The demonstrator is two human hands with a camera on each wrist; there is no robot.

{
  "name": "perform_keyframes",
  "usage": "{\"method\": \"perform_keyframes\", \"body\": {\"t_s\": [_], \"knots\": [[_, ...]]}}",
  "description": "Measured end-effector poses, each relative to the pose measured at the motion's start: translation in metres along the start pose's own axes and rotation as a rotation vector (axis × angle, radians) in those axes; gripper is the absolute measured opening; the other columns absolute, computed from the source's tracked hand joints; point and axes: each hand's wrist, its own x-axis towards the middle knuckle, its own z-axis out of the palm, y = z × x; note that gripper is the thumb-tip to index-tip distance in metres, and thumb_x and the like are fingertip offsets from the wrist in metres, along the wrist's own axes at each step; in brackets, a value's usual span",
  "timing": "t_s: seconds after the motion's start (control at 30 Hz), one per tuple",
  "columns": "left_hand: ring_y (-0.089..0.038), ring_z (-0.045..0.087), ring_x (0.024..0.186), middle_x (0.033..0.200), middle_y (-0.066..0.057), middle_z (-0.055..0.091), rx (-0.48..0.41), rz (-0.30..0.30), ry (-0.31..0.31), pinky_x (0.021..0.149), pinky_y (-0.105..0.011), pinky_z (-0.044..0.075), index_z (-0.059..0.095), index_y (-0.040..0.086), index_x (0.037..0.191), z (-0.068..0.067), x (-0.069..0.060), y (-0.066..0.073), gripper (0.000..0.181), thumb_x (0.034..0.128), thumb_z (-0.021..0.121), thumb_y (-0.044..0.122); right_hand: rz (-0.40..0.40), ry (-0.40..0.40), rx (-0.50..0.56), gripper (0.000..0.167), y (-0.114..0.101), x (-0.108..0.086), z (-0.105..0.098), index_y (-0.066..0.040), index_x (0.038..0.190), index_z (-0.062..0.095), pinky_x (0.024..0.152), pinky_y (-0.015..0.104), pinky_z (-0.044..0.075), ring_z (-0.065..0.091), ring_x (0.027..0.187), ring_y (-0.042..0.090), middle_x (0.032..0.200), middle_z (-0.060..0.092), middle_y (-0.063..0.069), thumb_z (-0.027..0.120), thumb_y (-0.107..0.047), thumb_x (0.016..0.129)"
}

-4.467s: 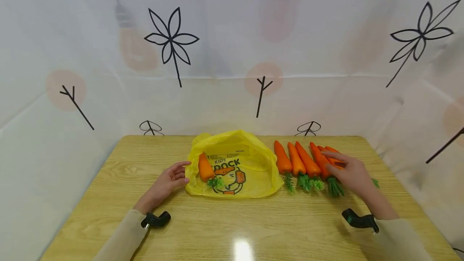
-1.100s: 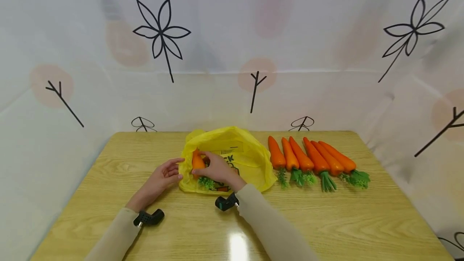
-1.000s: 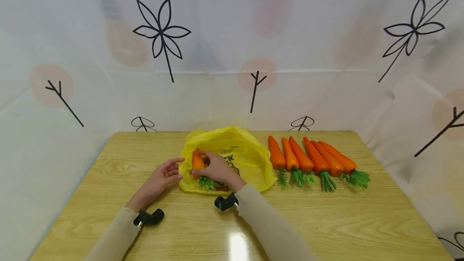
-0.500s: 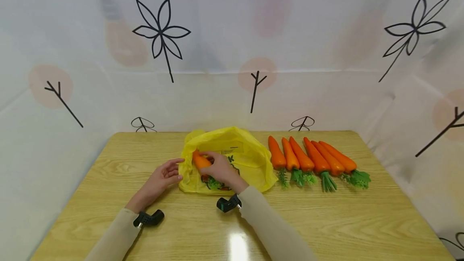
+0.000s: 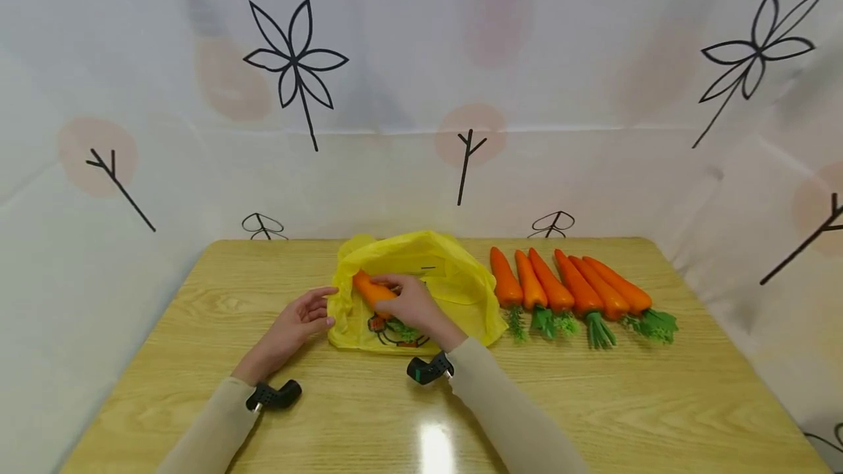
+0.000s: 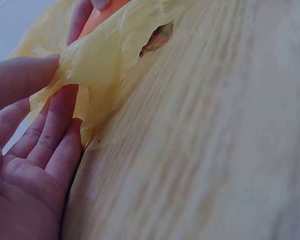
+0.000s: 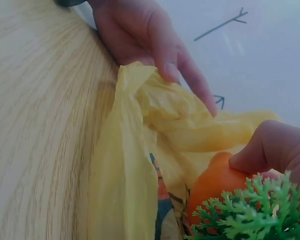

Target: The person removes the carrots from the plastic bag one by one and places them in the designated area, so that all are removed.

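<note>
A yellow plastic bag [image 5: 461, 313] lies on the table with its mouth propped up towards me. My left hand [image 5: 299, 324] pinches the bag's left edge between thumb and fingers; the left wrist view shows the thin plastic [image 6: 97, 65] caught there. Inside the mouth, my right hand [image 5: 416, 306] grips an orange toy carrot [image 5: 370, 290] by its thick end, thumb on the near side. Its frilly green top [image 7: 255, 210] fills the lower corner of the right wrist view. The carrot slants, tip up and left, over the bag's printed picture.
To the bag's right, several more toy carrots [image 5: 553, 287] lie side by side, tips away from me and leafy tops nearer. The wooden table [image 5: 342, 415] ends at a white printed cloth backdrop [image 5: 395, 181].
Earlier my right hand was over the carrots on the right; it then moved into the bag and took hold of a carrot. Since then the carrot has tilted and shifted right. My left hand has stayed put.
</note>
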Motion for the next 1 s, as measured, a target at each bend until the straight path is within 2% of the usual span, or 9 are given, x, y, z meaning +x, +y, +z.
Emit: {"method": "perform_keyframes", "body": {"t_s": [0.37, 0.7, 0.87, 1.0], "knots": [[-0.02, 0.052, 0.114, 0.137, -0.018, 0.045, 0.009, 0.012, 0.006, 0.091, -0.023, 0.047, 0.041, 0.008, 0.149, -0.001, -0.001, -0.003, 0.061, 0.0961, 0.069, 0.018, -0.036, -0.001, -0.004, 0.047, -0.003, -0.023, -0.023, -0.02, 0.13, 0.066, 0.067, 0.033, 0.054, 0.057, 0.092, 0.024, 0.119, 0.062, 0.006, 0.068, -0.011, 0.084], [-0.019, 0.053, 0.11, 0.135, -0.016, 0.046, 0.009, 0.023, -0.004, 0.088, -0.024, 0.049, 0.042, 0.008, 0.149, -0.001, 0.002, -0.001, 0.061, 0.096, 0.069, 0.018, -0.076, -0.01, -0.003, 0.048, -0.005, -0.049, -0.051, -0.021, 0.131, 0.066, 0.066, 0.035, 0.051, 0.054, 0.099, 0.028, 0.132, 0.057, 0.004, 0.068, -0.009, 0.085], [-0.02, 0.053, 0.108, 0.134, -0.018, 0.046, -0.005, 0.024, -0.014, 0.087, -0.026, 0.049, 0.041, 0.008, 0.149, -0.001, 0.0, -0.002, 0.06, 0.0964, 0.068, 0.019, -0.087, -0.004, -0.054, 0.047, -0.004, -0.065, -0.067, -0.021, 0.13, 0.066, 0.067, 0.036, 0.052, 0.054, 0.103, 0.031, 0.129, 0.06, 0.005, 0.069, -0.011, 0.085], [-0.02, 0.053, 0.108, 0.134, -0.017, 0.046, -0.008, 0.023, -0.014, 0.086, -0.025, 0.049, 0.041, 0.008, 0.149, -0.001, 0.0, -0.002, 0.06, 0.0964, 0.068, 0.018, -0.081, 0.014, -0.119, 0.046, -0.004, -0.078, -0.083, -0.024, 0.129, 0.067, 0.065, 0.036, 0.052, 0.055, 0.103, 0.028, 0.125, 0.061, 0.003, 0.071, -0.013, 0.084]]}}
